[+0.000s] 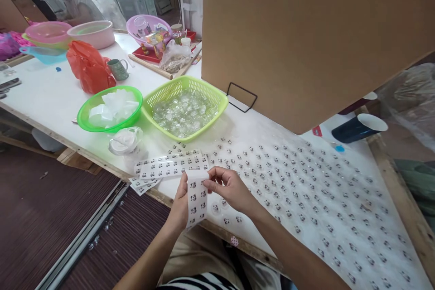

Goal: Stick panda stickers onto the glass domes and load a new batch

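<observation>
Left of centre: green bowl (84, 120) containing white material. Lower centre: left hand (180, 206) gripping a panda sticker strip (197, 198), located just below mid-frame. Right hand (234, 190), adjacent: thumb and forefinger pinching the strip's upper right edge. Lower right: panda-marked pieces (297, 229), spread in rows.

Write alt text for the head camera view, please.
A person's left hand holds a sheet of panda prints, the right hand at its upper edge. More pandas dot the white table; beyond sit a lime basket of clear pieces and a green bowl.
</observation>
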A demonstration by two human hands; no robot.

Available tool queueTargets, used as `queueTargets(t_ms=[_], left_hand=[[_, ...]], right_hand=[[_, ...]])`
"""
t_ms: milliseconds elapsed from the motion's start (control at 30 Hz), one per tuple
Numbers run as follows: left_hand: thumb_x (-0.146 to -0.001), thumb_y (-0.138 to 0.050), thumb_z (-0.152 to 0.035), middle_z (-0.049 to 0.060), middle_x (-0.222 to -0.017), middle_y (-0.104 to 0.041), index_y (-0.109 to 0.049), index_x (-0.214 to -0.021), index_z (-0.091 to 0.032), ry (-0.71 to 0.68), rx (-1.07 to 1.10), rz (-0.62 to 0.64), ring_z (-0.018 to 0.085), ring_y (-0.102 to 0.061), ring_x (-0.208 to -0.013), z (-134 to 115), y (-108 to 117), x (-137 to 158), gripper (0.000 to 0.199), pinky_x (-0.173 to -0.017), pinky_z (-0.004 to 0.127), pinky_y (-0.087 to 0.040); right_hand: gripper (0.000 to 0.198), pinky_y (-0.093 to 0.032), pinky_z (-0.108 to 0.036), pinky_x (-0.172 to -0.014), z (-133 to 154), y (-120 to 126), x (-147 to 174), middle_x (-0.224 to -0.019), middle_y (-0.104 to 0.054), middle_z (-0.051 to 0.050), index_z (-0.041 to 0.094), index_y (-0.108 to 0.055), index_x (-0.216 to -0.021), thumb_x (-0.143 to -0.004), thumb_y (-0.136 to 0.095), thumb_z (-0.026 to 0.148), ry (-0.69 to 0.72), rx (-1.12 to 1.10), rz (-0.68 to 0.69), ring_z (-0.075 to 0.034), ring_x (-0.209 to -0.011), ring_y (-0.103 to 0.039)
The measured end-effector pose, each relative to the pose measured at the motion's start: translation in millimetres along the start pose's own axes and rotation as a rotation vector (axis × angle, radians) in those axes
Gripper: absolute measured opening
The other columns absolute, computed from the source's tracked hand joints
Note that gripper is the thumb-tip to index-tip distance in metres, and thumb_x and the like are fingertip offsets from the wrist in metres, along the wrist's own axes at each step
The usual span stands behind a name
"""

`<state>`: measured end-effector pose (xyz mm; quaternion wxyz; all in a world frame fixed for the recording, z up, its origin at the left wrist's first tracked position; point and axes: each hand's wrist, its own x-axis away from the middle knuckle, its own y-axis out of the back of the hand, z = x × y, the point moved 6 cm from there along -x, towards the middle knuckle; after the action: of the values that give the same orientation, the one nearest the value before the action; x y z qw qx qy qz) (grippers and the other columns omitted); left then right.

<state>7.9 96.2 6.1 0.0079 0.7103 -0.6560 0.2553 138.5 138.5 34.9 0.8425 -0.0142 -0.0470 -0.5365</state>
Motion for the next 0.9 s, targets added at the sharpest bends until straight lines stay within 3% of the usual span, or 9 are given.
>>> queueTargets(t_ms=[100, 200, 333, 400, 467, 533, 767, 900], left_hand=[[-0.091, -0.056, -0.053, 0.001, -0.082, -0.069, -0.046, -0.131, -0.024, -0.207, -0.044, -0.036, 0.014, -0.059, -0.064, -19, 10, 6, 0.051, -0.061, 0.024, -0.045], [-0.091, -0.062, -0.042, 0.004, -0.092, -0.071, -0.042, -0.139, -0.026, -0.341, -0.178, 0.020, 0.017, -0.064, -0.078, -31, 12, 10, 0.055, -0.070, 0.026, -0.049], [-0.090, -0.065, -0.036, 0.004, -0.082, -0.071, -0.059, -0.125, -0.019, -0.309, -0.360, 0.026, 0.019, -0.065, -0.077, -31, 12, 9, 0.039, -0.065, 0.025, -0.048], [-0.089, -0.065, -0.035, 0.003, -0.076, -0.070, -0.064, -0.114, -0.017, -0.309, -0.364, 0.004, 0.018, -0.065, -0.076, -30, 13, 7, 0.030, -0.067, 0.025, -0.049], [-0.088, -0.067, -0.033, 0.003, -0.076, -0.069, -0.067, -0.100, -0.016, -0.306, -0.334, -0.011, 0.017, -0.064, -0.074, -28, 14, 5, 0.021, -0.068, 0.024, -0.049], [-0.086, -0.069, -0.033, 0.002, -0.073, -0.067, -0.067, -0.085, -0.015, -0.305, -0.319, -0.044, 0.015, -0.060, -0.069, -25, 16, 4, 0.018, -0.065, 0.022, -0.046], [-0.082, -0.070, -0.039, -0.004, -0.056, -0.049, -0.058, -0.066, -0.015, -0.301, -0.379, -0.152, 0.009, -0.041, -0.053, -23, 21, 3, 0.032, -0.050, 0.019, -0.032], [-0.082, -0.069, -0.039, -0.004, -0.057, -0.049, -0.059, -0.066, -0.015, -0.297, -0.416, -0.129, 0.009, -0.040, -0.054, -24, 20, 1, 0.031, -0.050, 0.019, -0.032]], right_hand=[[0.030, -0.037, -0.028, -0.063, -7, 1, 0, -0.069, -0.055, 0.002, 0.019, -0.059, -0.074, -0.081, -0.070, 0.047, -0.057, -0.039, -0.046, -0.013, -0.065, -0.047], [0.028, -0.037, -0.028, -0.063, -11, -1, 1, -0.070, -0.057, 0.002, 0.020, -0.057, -0.080, -0.080, -0.071, 0.045, -0.088, -0.089, -0.058, -0.013, -0.066, -0.050], [0.037, -0.038, -0.028, -0.066, -7, 0, 4, -0.073, -0.060, 0.004, 0.024, -0.055, -0.114, -0.083, -0.069, 0.037, -0.025, -0.042, -0.120, -0.014, -0.067, -0.051], [0.027, -0.039, -0.028, -0.066, -2, 1, 6, -0.076, -0.063, 0.002, 0.024, -0.062, -0.109, -0.085, -0.067, 0.036, 0.022, 0.086, -0.133, -0.015, -0.070, -0.053], [0.014, -0.039, -0.029, -0.066, 1, 2, 8, -0.078, -0.065, 0.000, 0.022, -0.067, -0.091, -0.087, -0.064, 0.035, 0.061, 0.202, -0.146, -0.016, -0.073, -0.055], [0.015, -0.040, -0.029, -0.067, 4, 3, 10, -0.078, -0.065, -0.001, 0.021, -0.067, -0.083, -0.088, -0.062, 0.034, 0.095, 0.276, -0.161, -0.016, -0.073, -0.055], [0.023, -0.041, -0.029, -0.067, 3, 0, 11, -0.077, -0.065, -0.002, 0.021, -0.065, -0.077, -0.093, -0.055, 0.034, 0.161, 0.388, -0.166, -0.017, -0.074, -0.056], [0.012, -0.041, -0.028, -0.066, 1, 5, 11, -0.074, -0.061, 0.000, 0.022, -0.066, -0.092, -0.090, -0.060, 0.032, 0.158, 0.341, -0.226, -0.015, -0.067, -0.051]])
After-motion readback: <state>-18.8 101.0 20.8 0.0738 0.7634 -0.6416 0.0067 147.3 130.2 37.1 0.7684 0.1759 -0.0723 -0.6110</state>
